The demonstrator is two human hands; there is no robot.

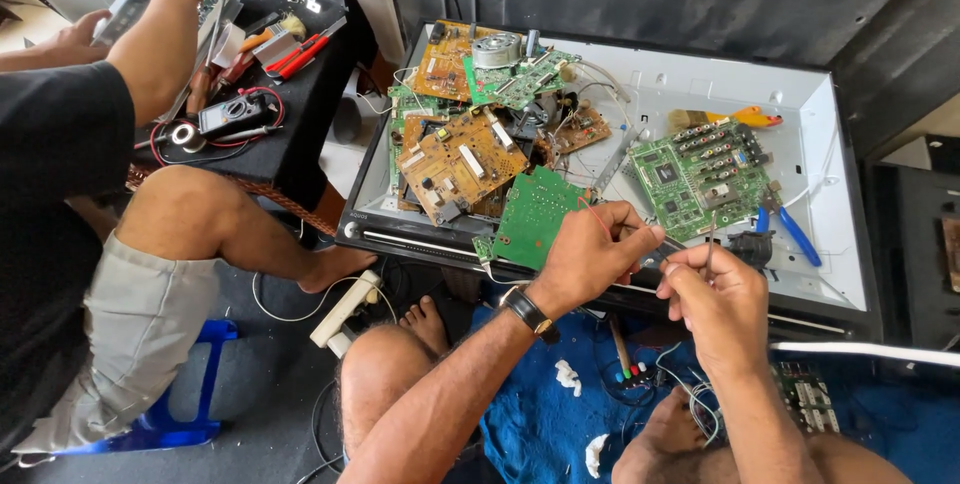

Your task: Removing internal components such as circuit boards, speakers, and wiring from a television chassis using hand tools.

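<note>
My left hand (590,252), with a black wristwatch, is closed on the edge of a small green circuit board (530,212) held over the front rim of a flat white panel (830,244). A thin red wire (592,210) loops over its knuckles. My right hand (715,302) is just to the right, fingers pinched on a thin metal rod (710,247) that points up. The fingertips of both hands nearly meet at a small dark metal part (668,244); what it is cannot be made out.
Several brown and green circuit boards (460,159) lie piled on the panel, with a larger green board (695,179), blue-handled pliers (797,234) and an orange-handled brush (745,119). Another person (120,194) sits left at a black table with a multimeter (230,114). A power strip (345,309) lies on the floor.
</note>
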